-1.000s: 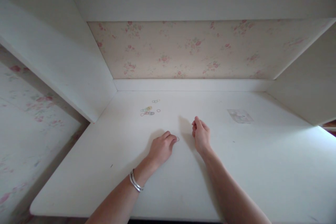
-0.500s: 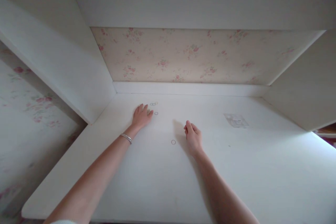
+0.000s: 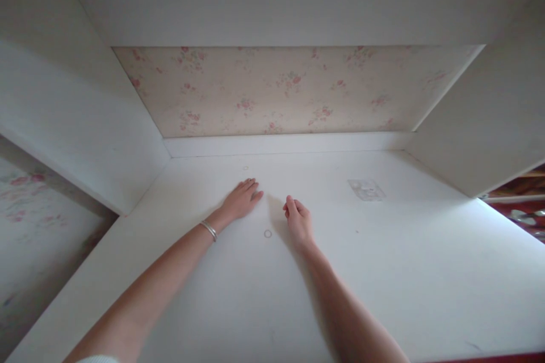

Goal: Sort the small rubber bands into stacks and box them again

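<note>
My left hand (image 3: 243,199), a silver bracelet at its wrist, lies flat on the white desktop (image 3: 221,306) with its fingers stretched out. Small thin rings lie around it: one ring (image 3: 246,168) is just beyond its fingertips, and part of another shows at the fingertips. Others may be hidden beneath the fingers. My right hand (image 3: 298,222) is held closed to the right, thumb against curled fingers; whatever it may hold is hidden. A larger thin ring (image 3: 268,233) lies on the desktop between my forearms, nearer to me.
A clear, flat plastic bag (image 3: 367,189) lies to the right of my right hand. White side panels (image 3: 481,125) and an overhead shelf (image 3: 298,17) enclose the desktop. Floral wallpaper (image 3: 272,91) covers the back. Reddish shelves with shiny items (image 3: 523,216) show at far right.
My left hand has slid right over the small rings, covering some that showed before. My right hand stays closed near the same spot. The view has turned slightly to the right.
</note>
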A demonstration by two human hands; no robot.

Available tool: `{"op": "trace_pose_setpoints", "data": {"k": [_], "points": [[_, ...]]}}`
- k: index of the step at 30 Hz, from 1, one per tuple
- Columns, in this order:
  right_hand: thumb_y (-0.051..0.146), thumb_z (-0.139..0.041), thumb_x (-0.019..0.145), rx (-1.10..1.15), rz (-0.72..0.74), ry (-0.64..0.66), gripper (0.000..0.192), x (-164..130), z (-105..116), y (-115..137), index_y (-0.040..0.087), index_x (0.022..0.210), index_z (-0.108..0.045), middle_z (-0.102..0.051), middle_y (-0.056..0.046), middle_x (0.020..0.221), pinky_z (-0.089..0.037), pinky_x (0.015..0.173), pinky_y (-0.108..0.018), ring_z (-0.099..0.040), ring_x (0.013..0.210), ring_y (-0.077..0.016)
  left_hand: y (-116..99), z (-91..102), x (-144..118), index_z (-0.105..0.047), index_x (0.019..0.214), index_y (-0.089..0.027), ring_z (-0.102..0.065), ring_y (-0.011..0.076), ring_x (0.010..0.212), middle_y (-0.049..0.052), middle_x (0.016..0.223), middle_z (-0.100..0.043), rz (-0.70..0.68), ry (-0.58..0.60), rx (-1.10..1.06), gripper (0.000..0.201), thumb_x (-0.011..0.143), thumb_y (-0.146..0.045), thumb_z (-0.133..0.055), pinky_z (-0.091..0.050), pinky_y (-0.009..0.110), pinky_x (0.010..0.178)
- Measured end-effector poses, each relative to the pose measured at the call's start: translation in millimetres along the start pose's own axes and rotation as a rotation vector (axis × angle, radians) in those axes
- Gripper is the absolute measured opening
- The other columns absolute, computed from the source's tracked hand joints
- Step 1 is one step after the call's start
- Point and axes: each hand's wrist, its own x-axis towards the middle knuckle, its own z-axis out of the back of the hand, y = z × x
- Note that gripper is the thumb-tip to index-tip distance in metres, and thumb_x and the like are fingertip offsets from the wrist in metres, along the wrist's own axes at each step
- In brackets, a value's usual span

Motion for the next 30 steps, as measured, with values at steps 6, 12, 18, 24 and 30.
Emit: {"op": "trace_pose_setpoints", "data": {"k": [6, 12, 18, 24, 30], "points": [[0.061, -0.043, 0.08, -0.026, 0.053, -0.008, 0.048, -1, 0, 3, 0.018, 0.062, -0.054, -0.045, 0.003, 0.052, -0.03, 0.051, -0.025, -0.04, 0.051, -0.0116, -61, 0.6, -61, -0.044, 0.129, -0.02, -0.028, 0.0219, 0.134, 0.009, 0.142, -0.039, -0.254, -0.003, -0.059, 0.053, 0.088, -0.053, -0.038, -0.02, 0.039, 0.111], [0.061, -0.043, 0.079, -0.006, 0.052, -0.012, 0.048, -4, 3, 3, 0.019, 0.061, -0.054, -0.046, 0.003, 0.052, -0.03, 0.052, -0.024, -0.04, 0.052, -0.0116, -73, -2.7, -60, -0.048, 0.124, -0.02, -0.033, 0.0217, 0.131, 0.011, 0.137, -0.042, -0.248, -0.103, -0.08, 0.04, 0.091, -0.039, -0.04, -0.027, 0.043, 0.109], [0.062, -0.04, 0.081, -0.025, 0.032, 0.01, 0.049, -1, 4, 1, 0.018, 0.063, -0.054, -0.044, 0.003, 0.053, -0.028, 0.049, -0.024, -0.038, 0.05, -0.011, -39, -4.6, -7, -0.05, 0.123, -0.016, -0.032, 0.0204, 0.132, 0.012, 0.139, -0.04, -0.075, -0.179, -0.133, 0.042, 0.092, -0.04, -0.037, -0.028, 0.036, 0.109], [0.061, -0.039, 0.082, -0.013, 0.018, 0.049, 0.049, 0, 4, 1, 0.018, 0.064, -0.053, -0.041, 0.004, 0.052, -0.027, 0.047, -0.023, -0.037, 0.049, -0.0107, -2, 11.0, 51, -0.047, 0.126, -0.008, -0.027, 0.0187, 0.134, 0.015, 0.141, -0.039, 0.113, -0.189, -0.101, 0.05, 0.095, -0.037, -0.021, -0.017, 0.034, 0.112], [0.062, -0.038, 0.082, -0.043, 0.041, 0.044, 0.05, 0, 5, 1, 0.019, 0.064, -0.054, -0.044, 0.003, 0.052, -0.027, 0.047, -0.024, -0.038, 0.049, -0.0111, 9, 10.4, 58, -0.051, 0.123, -0.007, -0.038, 0.0224, 0.129, 0.017, 0.135, -0.046, 0.09, -0.023, -0.127, 0.05, 0.093, -0.036, -0.024, -0.023, 0.037, 0.109]]}}
